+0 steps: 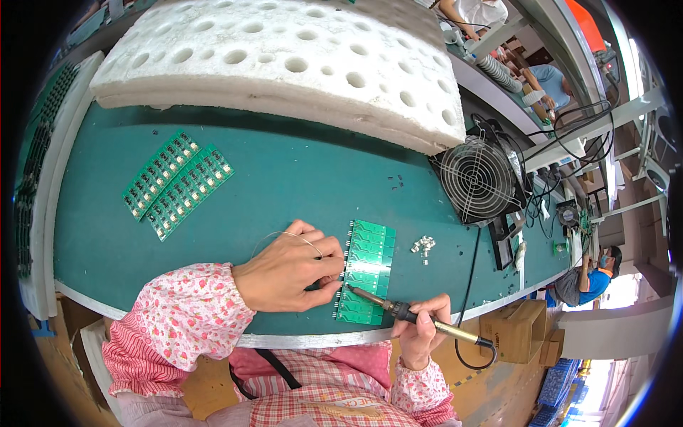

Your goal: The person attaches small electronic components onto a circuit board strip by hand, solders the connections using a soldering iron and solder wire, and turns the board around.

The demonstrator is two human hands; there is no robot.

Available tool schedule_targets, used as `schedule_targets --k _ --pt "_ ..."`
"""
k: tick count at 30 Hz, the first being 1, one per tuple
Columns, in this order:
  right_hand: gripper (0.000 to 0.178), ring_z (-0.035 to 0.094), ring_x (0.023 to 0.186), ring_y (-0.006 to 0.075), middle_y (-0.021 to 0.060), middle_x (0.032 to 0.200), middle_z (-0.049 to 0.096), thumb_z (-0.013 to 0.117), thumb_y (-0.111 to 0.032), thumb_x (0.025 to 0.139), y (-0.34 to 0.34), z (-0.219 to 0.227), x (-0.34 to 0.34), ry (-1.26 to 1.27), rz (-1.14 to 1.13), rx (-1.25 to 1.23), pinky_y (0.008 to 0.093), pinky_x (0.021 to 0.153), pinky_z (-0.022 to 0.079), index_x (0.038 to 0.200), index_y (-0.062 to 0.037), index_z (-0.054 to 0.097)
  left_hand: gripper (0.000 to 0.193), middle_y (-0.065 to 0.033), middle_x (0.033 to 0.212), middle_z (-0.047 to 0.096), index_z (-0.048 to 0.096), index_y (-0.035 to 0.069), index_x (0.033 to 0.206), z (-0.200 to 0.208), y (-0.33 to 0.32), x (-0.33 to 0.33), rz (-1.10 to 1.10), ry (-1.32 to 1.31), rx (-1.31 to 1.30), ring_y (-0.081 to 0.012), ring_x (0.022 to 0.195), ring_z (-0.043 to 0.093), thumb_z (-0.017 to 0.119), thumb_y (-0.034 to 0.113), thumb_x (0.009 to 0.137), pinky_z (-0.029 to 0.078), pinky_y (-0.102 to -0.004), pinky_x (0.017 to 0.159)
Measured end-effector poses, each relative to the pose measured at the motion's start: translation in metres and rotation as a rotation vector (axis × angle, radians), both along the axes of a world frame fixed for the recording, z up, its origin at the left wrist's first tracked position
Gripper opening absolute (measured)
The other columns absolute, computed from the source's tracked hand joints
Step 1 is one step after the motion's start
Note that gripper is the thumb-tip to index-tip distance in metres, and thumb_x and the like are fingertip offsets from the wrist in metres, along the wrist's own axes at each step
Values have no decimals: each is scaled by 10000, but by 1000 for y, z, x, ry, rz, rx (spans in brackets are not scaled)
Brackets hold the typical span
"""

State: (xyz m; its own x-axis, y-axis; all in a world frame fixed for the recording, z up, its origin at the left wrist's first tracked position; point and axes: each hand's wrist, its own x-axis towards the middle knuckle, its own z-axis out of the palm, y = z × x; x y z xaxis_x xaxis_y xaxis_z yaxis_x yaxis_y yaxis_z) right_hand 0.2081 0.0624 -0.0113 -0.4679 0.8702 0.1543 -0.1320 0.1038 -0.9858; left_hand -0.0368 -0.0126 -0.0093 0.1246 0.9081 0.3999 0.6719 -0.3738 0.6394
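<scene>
My right hand (425, 329) grips a soldering iron (395, 309) by its handle, and the iron's tip reaches the left edge of a green circuit board panel (370, 260). Along that edge stands a row of small metal pins. My left hand (295, 270) is closed, its fingertips at the same edge near the tip. A thin solder wire (272, 234) arcs over its back and runs into the fingers; the wire's end is hidden. To the right of the panel lies a small pile of white connectors (425, 246).
Two populated board panels (178, 181) overlap at the left. A white foam block (277, 64) with holes spans the back. A caged fan (478, 178) stands at right, and the iron's black cord (469, 277) runs near it. Other people work farther off.
</scene>
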Motion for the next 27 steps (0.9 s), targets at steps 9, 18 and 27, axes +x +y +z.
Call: schedule_targets --k 9,18,27 --pt "144 469 404 109 87 615 519 471 -137 888 -1 0 -1 -14 21 28 219 397 384 875 -4 418 99 -27 886 549 615 75 836 0 -3 -2 4 6 -15 -183 791 542 659 142 778 370 -353 828" --pt "143 470 402 110 84 612 518 475 -139 890 1 -1 2 -15 21 30 218 393 380 878 -7 421 102 -30 888 546 606 72 830 2 -1 0 6 -1 -7 -187 792 545 659 142 778 375 -354 825" --pt "162 499 430 120 91 626 531 501 -153 900 0 -1 -1 43 1 32 226 408 401 895 -8 428 95 -31 881 548 608 79 827 1 0 -1 5 -8 -16 -188 786 543 656 151 787 373 -355 816"
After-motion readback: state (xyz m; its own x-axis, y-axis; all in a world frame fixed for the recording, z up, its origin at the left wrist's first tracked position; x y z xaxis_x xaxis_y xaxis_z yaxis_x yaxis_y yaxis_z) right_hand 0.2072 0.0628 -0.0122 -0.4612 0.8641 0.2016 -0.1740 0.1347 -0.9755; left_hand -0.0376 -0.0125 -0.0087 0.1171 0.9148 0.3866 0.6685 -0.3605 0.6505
